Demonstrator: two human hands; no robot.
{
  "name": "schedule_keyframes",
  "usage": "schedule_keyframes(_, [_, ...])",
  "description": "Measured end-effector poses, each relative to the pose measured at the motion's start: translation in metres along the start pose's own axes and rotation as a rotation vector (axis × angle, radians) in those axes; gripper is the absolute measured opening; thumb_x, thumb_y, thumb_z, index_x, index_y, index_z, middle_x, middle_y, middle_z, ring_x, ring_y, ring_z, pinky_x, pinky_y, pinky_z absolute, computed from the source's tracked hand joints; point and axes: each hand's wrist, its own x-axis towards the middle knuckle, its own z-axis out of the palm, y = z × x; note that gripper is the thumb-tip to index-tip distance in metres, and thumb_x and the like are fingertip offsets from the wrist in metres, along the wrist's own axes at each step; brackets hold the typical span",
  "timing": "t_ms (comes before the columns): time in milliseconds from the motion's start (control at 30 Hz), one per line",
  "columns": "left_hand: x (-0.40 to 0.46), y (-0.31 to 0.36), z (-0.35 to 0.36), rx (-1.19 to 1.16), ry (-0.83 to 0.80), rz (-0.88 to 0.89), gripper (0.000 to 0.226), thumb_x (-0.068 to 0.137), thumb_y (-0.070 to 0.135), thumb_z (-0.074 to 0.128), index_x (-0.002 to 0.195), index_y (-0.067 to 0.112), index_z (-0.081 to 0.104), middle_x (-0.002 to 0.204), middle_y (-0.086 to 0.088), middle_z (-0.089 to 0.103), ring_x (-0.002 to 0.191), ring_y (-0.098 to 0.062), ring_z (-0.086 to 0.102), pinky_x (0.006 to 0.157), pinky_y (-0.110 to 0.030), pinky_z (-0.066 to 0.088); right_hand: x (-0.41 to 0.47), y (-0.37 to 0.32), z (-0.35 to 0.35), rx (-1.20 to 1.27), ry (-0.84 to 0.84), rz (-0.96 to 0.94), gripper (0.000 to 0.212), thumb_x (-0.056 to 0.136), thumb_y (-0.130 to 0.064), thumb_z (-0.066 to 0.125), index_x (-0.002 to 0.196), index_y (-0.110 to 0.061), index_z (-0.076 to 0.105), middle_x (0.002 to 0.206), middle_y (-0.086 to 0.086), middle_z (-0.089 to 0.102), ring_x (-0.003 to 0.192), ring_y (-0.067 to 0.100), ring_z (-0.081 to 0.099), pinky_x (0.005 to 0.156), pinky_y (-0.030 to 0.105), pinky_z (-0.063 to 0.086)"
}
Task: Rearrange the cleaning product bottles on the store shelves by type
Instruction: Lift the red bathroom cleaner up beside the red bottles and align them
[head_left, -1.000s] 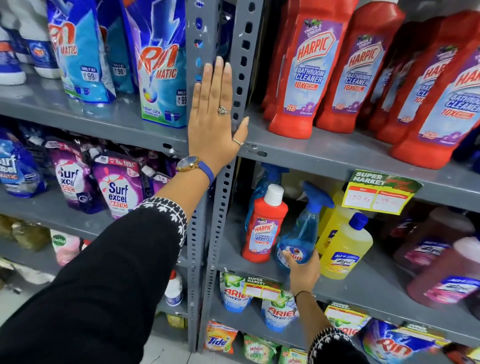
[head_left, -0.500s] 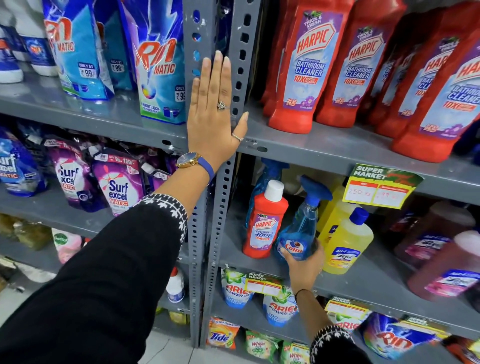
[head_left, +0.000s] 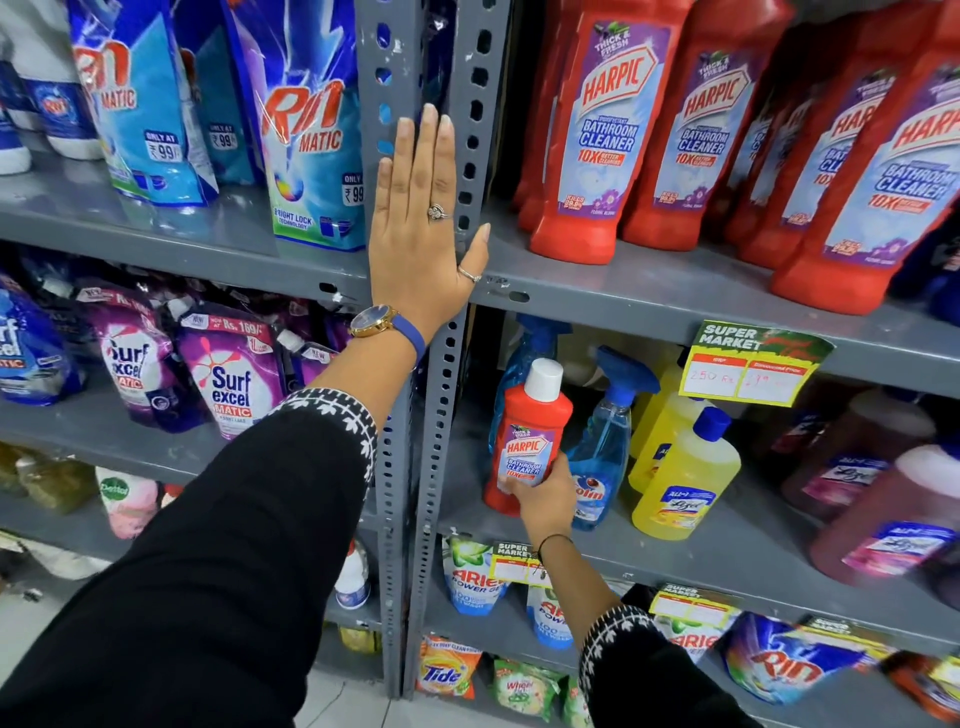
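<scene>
My left hand (head_left: 422, 228) lies flat against the grey slotted upright (head_left: 470, 156) between the two shelf bays, fingers straight and together pointing up, thumb spread out to the right over the front edge of the upper shelf (head_left: 649, 296). That grip is open, palm pressed to the metal, holding nothing. The forearm rises from the lower left in a black sleeve with a white patterned cuff, a blue-strapped watch (head_left: 376, 323) at the wrist.

My right hand (head_left: 543, 501) reaches up from the bottom edge of the view, arm extended, wrist bent slightly back. Its grip is closed around the lower body of the small red Harpic bottle (head_left: 530, 436), fingers wrapped over the label's lower edge. The bottle has a white cap and stands roughly upright with a slight lean, near the left end of the middle shelf (head_left: 727, 566) in the right bay; I cannot tell whether its base touches the shelf.

Just to its right stands a blue spray bottle (head_left: 605, 447), touching or nearly touching my hand, and beyond that two yellow bottles (head_left: 685, 473). Another blue spray bottle sits behind the red one. On the upper shelf, a row of large red Harpic bottles (head_left: 608, 135) stands right of the upright.
</scene>
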Motion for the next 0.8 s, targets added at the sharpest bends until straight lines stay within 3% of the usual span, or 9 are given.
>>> schedule_keyframes(100, [-0.001,-0.001,0.000,0.003,0.000,0.007,0.076,0.088,0.034,0.054,0.146,-0.005,0.024,0.151,-0.022,0.027,0.140,-0.036,0.020,0.117,-0.033,0.000,-0.005,0.000,0.000,-0.046,0.041,-0.016,0.053,0.067,-0.016,0.084,0.110,-0.010,0.055,0.108,0.011,0.065,0.088,0.015,0.054,0.086,0.035,0.051])
schedule_keyframes(300, [-0.001,0.000,-0.001,-0.001,-0.014,0.015,0.076,0.089,0.034,0.054,0.147,-0.003,0.021,0.153,-0.020,0.024,0.142,-0.035,0.017,0.117,-0.033,-0.001,-0.032,-0.019,-0.006,-0.041,0.096,-0.133,0.047,0.068,-0.031,0.083,0.104,-0.014,0.058,0.097,0.002,0.066,0.083,0.010,0.055,0.074,0.024,0.044])
schedule_keyframes(467, [-0.001,0.000,0.001,0.014,-0.026,0.010,0.076,0.091,0.035,0.052,0.149,-0.002,0.017,0.155,-0.018,0.020,0.143,-0.033,0.014,0.117,-0.032,-0.003,-0.050,-0.053,-0.021,0.056,0.101,-0.247,0.043,0.065,-0.038,0.083,0.098,-0.033,0.056,0.090,-0.015,0.063,0.084,0.001,0.059,0.075,0.021,0.050])
schedule_keyframes(533, [-0.001,0.001,0.001,0.009,-0.030,0.016,0.076,0.092,0.036,0.050,0.149,-0.002,0.015,0.155,-0.018,0.019,0.143,-0.032,0.013,0.117,-0.032,-0.004,-0.057,-0.066,-0.029,0.124,0.117,-0.272,0.040,0.063,-0.043,0.083,0.089,-0.044,0.052,0.090,-0.018,0.065,0.086,0.001,0.062,0.076,0.026,0.053])
schedule_keyframes(633, [-0.003,-0.003,0.003,-0.006,-0.043,0.013,0.075,0.093,0.037,0.047,0.149,-0.001,0.014,0.155,-0.019,0.017,0.144,-0.031,0.009,0.117,-0.032,-0.004,-0.067,-0.087,-0.039,0.255,0.151,-0.311,0.040,0.058,-0.050,0.078,0.091,-0.044,0.057,0.094,-0.014,0.069,0.090,0.008,0.065,0.082,0.037,0.056])
schedule_keyframes(800, [-0.002,-0.004,0.004,-0.053,-0.027,0.020,0.074,0.097,0.042,0.040,0.150,0.000,0.012,0.156,-0.018,0.016,0.144,-0.029,0.007,0.118,-0.035,-0.001,-0.081,-0.144,-0.065,0.467,0.286,-0.410,0.042,0.058,-0.046,0.078,0.096,-0.045,0.061,0.092,-0.017,0.067,0.092,0.012,0.063,0.084,0.037,0.054])
